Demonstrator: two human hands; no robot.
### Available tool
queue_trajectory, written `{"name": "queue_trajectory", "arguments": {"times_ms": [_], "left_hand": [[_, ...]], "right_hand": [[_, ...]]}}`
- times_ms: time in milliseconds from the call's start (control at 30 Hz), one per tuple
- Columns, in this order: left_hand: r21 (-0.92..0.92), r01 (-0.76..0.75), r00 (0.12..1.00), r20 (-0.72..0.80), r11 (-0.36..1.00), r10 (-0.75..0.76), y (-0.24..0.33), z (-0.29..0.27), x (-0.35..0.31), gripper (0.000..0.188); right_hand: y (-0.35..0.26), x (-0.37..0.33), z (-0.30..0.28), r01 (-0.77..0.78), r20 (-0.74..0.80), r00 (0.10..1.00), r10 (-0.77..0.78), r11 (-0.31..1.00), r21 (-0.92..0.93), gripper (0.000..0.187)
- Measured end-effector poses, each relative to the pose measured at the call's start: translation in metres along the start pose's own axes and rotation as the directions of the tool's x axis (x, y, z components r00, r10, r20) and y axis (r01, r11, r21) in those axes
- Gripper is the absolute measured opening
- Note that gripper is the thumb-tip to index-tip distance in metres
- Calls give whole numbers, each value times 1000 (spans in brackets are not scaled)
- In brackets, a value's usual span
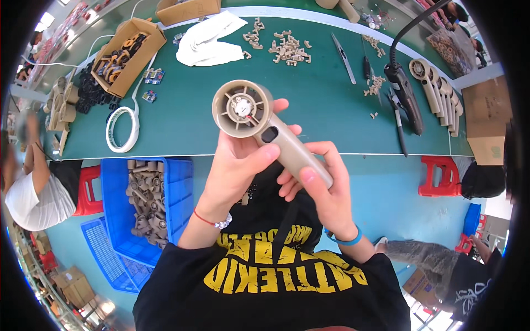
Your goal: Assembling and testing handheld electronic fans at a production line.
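Note:
A beige handheld fan (292,144) is held up over the near edge of the green bench, its round head (243,108) pointing to the far left. Inside the head ring, spokes and a white hub with a bit of red wire show. My left hand (245,154) grips the neck just below the head, thumb beside a small dark oval window. Around the lower end of the handle my right hand (323,176) is closed, with its thumb on top. Parts of the fingers of both hands are hidden behind the fan.
A cardboard box of dark parts (124,58), a white tape roll (122,129) and a white cloth (210,41) lie left. Small beige pieces (290,48), tweezers (344,58), an electric screwdriver (406,99) and several fans (436,91) lie right. A blue crate (179,193) stands below left.

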State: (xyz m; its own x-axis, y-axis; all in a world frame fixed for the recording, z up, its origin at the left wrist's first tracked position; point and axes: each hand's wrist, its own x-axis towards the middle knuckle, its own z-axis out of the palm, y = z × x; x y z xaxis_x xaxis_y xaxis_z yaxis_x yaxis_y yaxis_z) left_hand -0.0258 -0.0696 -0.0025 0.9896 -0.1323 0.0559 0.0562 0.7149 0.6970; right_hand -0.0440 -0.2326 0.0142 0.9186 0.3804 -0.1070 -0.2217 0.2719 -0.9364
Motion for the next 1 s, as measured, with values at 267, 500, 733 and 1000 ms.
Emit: {"name": "queue_trajectory", "arguments": {"times_ms": [267,500,733,1000], "left_hand": [[95,-51,994,-95,994,60,6,-3,-14,77],[378,-106,967,-178,920,184,24,13,-26,100],[934,-348,927,331,-77,-177,70,46,15,76],[822,177,623,332,541,-708,47,17,44,47]], "right_hand": [[5,-2,12,-1,10,1000,3,971,-237,26],[-25,3,8,-70,100,991,85,987,-144,27],[-49,50,-29,290,330,938,-103,755,-589,21],[-130,52,-121,117,2,748,-664,129,-985,47]]}}
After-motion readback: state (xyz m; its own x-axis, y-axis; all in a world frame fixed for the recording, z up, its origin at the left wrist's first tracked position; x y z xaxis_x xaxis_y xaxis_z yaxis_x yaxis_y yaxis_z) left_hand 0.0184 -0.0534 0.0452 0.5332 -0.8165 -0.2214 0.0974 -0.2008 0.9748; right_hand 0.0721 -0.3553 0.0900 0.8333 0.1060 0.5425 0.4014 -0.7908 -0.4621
